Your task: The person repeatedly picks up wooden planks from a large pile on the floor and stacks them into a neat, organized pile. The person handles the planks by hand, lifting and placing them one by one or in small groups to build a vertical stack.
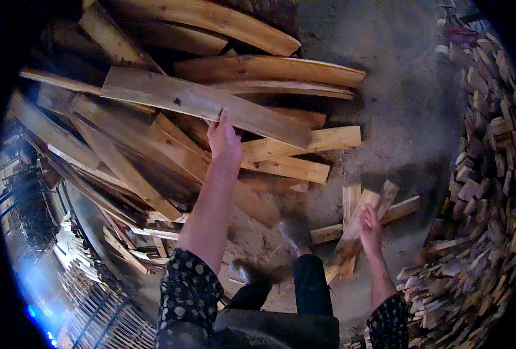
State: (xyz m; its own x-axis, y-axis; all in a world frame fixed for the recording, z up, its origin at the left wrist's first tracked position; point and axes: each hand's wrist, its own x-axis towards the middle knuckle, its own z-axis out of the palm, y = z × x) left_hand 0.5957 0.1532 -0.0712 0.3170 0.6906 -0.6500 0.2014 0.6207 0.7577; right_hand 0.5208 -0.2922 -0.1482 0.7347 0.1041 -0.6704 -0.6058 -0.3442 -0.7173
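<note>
Patterned sleeves frame both forearms. Low on the right, the right hand (372, 224) has its grip closed around a short wood offcut (354, 230) above the dirt floor (409, 116). Farther out, the left hand (225, 141) stretches straight, fingers clamped on a long plank (170, 96) atop the timber pile (124, 157).

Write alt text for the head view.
A person's left hand reaches onto a long plank atop a heap of rough boards, while the right hand grips a short board low over the dirt floor. Stacked wood offcuts line the right side.
</note>
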